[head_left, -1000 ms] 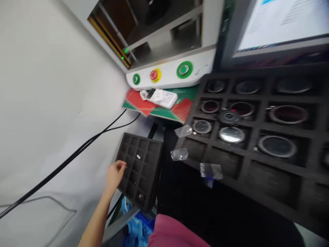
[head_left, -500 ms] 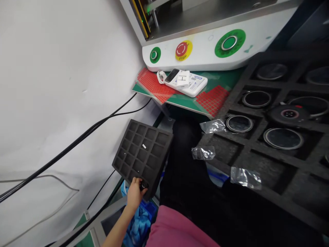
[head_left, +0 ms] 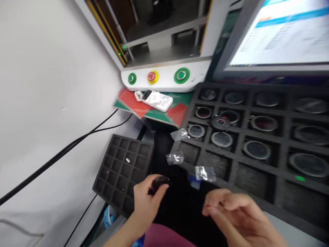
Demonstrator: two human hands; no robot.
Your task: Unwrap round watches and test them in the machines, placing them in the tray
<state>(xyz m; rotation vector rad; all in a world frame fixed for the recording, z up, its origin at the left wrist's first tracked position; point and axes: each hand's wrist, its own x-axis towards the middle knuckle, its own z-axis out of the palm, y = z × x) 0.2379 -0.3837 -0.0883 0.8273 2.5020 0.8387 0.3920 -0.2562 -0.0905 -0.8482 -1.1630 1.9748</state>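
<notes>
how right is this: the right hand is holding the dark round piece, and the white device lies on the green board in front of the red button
The hand is wrong: the head view shows the left hand holding the dark round piece, with the right hand apart from it. The white device does lie on the green board in front of the red button.

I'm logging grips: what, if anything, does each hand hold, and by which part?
The left hand grips a glossy dark round object by its edge; whether the right hand holds anything cannot be told.
</notes>
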